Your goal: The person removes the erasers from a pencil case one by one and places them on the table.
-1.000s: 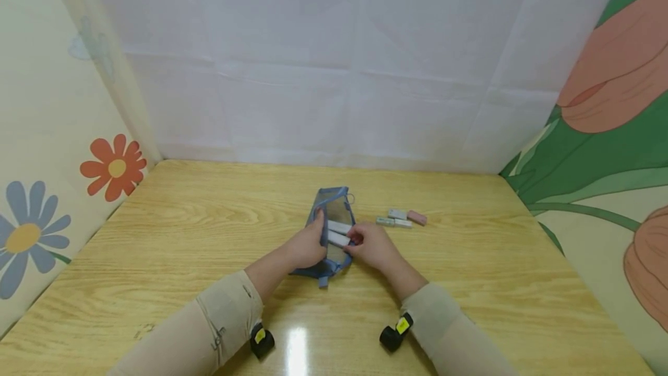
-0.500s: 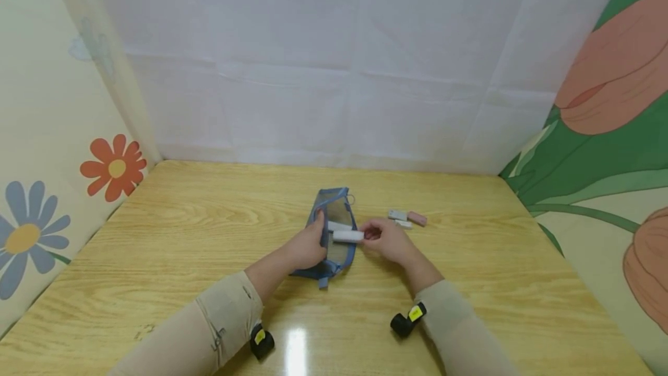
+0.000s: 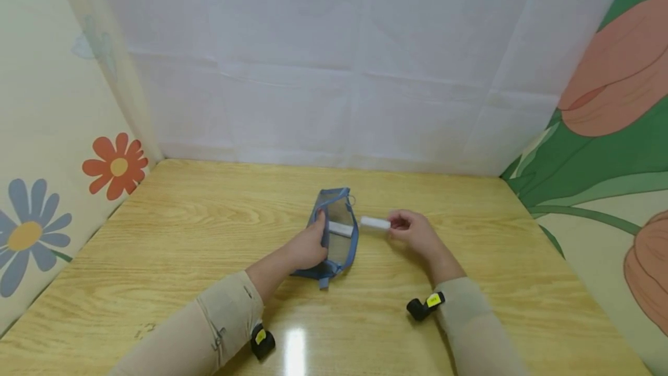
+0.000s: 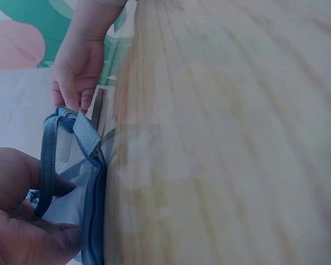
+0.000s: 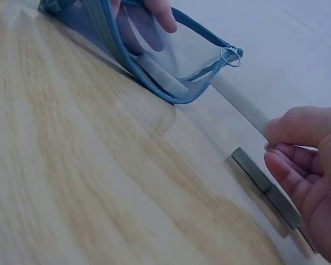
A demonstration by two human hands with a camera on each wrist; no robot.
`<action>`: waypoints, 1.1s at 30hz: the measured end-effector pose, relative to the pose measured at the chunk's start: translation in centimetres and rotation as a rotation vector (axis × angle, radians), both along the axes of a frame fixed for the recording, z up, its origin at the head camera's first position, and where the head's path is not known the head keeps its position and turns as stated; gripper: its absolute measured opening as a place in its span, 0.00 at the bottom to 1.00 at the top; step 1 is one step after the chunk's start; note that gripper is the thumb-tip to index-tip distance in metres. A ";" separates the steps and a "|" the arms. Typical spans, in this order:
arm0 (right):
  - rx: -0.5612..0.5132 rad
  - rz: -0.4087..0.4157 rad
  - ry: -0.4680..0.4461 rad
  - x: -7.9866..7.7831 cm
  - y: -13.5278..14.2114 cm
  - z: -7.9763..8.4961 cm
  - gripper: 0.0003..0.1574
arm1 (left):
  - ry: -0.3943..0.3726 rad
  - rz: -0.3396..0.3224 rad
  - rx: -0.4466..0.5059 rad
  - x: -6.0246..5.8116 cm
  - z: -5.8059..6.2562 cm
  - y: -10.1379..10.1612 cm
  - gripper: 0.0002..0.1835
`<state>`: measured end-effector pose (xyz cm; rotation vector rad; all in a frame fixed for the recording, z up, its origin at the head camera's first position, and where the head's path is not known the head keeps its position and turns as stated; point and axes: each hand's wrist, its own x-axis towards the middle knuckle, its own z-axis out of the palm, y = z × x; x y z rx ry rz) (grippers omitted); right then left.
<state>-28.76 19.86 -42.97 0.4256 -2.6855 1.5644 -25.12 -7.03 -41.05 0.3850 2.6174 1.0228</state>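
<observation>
On the table lies a blue-edged mesh zip pouch [image 3: 353,248], its mouth spread wide. My left hand [image 3: 308,243] grips the pouch's near-left side, with fingers reaching inside the opening in the left wrist view. One white bar [image 3: 340,229] rests in the pouch. To the right of the mouth, my right hand [image 3: 417,237] pinches a second white bar [image 3: 375,223] by its right end, outside the pouch and above the table. The right wrist view shows that pinch between thumb and fingers. The bars' exact kind cannot be made out.
Small blocks [image 5: 266,187] lie end to end on the wooden table [image 3: 235,190] beneath my right hand; in the head view the hand covers them. A white cloth [image 3: 292,103] hangs behind the table. Flower-painted panels [image 3: 610,179] stand at both sides.
My right hand has drawn one white bar out of the pouch and carried it right and slightly away from me. It now covers the small blocks. My left hand stays on the pouch.
</observation>
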 end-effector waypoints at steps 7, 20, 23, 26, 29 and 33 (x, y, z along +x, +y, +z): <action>0.017 0.010 0.020 -0.5 0.8 -0.7 0.14 | -0.004 -0.001 0.001 0.1 0.1 0.0 0.47; 0.201 -0.017 0.065 -0.4 0.8 -0.7 0.09 | 0.034 -0.012 0.012 0.2 0.2 0.0 0.47; 0.247 -0.007 0.091 -0.4 0.9 -0.7 0.09 | 0.049 -0.015 0.002 0.2 0.3 0.0 0.47; 0.288 0.009 0.113 -0.3 1.0 -0.7 0.08 | 0.047 -0.015 0.000 0.2 0.2 -0.1 0.47; 0.322 0.026 0.129 -0.3 1.0 -0.7 0.07 | 0.043 -0.016 -0.001 0.2 0.2 -0.1 0.47; 0.335 0.039 0.142 -0.2 1.1 -0.7 0.07 | 0.041 -0.019 -0.008 0.2 0.2 -0.1 0.47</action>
